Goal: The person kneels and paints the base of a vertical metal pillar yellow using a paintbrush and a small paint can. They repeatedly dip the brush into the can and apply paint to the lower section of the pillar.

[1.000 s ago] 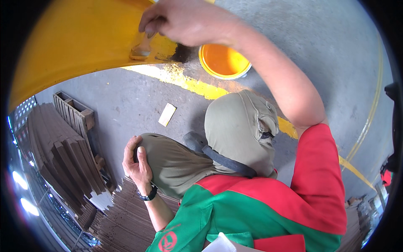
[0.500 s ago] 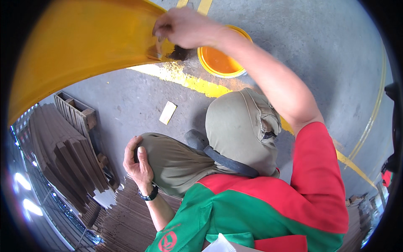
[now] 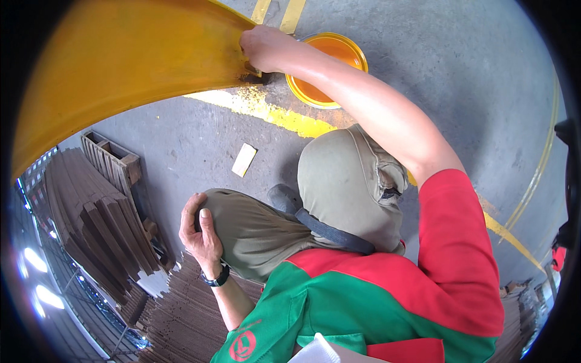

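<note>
My right hand (image 3: 266,49) is closed at the right end of a large, curved, glossy yellow panel (image 3: 139,54). It grips a paintbrush (image 3: 252,69), mostly hidden behind the fingers and seen more plainly half a second ago. Just right of the hand, partly under my forearm, stands a round bucket of orange-yellow paint (image 3: 330,45) with a yellow rim. My left hand (image 3: 203,235) rests on my bent left knee (image 3: 248,221), thumb and fingers apart, holding nothing. A dark watch sits on that wrist.
A small pale rectangular piece (image 3: 244,160) lies on the grey concrete floor. Worn yellow lines (image 3: 266,112) cross the floor. At left stand a wooden pallet (image 3: 115,154) and stacked brown boards (image 3: 97,212); more brown strips (image 3: 181,308) lie below them.
My right hand has moved a little right along the panel's end, with the brush tucked from sight. Less of the dark patch at the panel's corner shows. My left hand stays on the knee.
</note>
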Demonstrator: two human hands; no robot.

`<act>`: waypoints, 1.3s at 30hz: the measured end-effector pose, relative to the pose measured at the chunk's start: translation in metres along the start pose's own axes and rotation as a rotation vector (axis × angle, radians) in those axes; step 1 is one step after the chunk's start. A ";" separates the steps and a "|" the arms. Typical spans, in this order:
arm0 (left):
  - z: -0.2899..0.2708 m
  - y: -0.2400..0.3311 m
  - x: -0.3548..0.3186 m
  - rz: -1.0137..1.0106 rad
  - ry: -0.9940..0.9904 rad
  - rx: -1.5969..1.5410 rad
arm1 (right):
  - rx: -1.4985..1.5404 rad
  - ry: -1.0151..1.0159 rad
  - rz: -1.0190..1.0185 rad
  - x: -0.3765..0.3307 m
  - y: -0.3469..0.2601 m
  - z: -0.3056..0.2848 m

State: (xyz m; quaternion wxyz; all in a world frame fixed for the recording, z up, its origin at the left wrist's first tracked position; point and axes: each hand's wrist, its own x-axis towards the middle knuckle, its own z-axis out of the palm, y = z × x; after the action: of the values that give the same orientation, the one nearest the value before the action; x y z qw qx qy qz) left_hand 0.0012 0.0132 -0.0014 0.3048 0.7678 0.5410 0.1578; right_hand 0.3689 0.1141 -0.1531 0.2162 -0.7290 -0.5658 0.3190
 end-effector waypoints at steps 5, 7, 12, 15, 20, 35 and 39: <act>-0.001 0.001 -0.001 -0.011 0.007 -0.009 | -0.013 -0.089 -0.056 -0.004 -0.009 0.002; -0.002 0.001 -0.002 0.004 0.009 0.027 | 0.112 0.035 -0.189 -0.009 -0.001 -0.014; -0.002 -0.001 -0.002 -0.014 0.004 -0.003 | -0.047 0.113 -0.223 -0.013 0.007 -0.032; 0.000 -0.001 0.001 -0.009 0.001 -0.012 | -0.041 0.064 -0.092 -0.016 -0.008 -0.011; -0.001 0.000 -0.002 -0.006 0.012 0.027 | -0.006 -0.076 -0.166 -0.009 -0.001 -0.008; -0.002 -0.002 -0.003 0.008 0.008 -0.011 | 0.058 0.110 -0.229 -0.003 0.007 -0.007; -0.003 -0.003 -0.003 -0.023 0.007 -0.023 | -0.038 0.020 -0.117 -0.006 0.002 -0.003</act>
State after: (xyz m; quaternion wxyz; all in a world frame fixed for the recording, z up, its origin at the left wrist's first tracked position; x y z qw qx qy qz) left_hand -0.0041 0.0116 -0.0008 0.3136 0.7576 0.5488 0.1632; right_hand 0.3717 0.1081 -0.1509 0.2262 -0.7017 -0.6113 0.2878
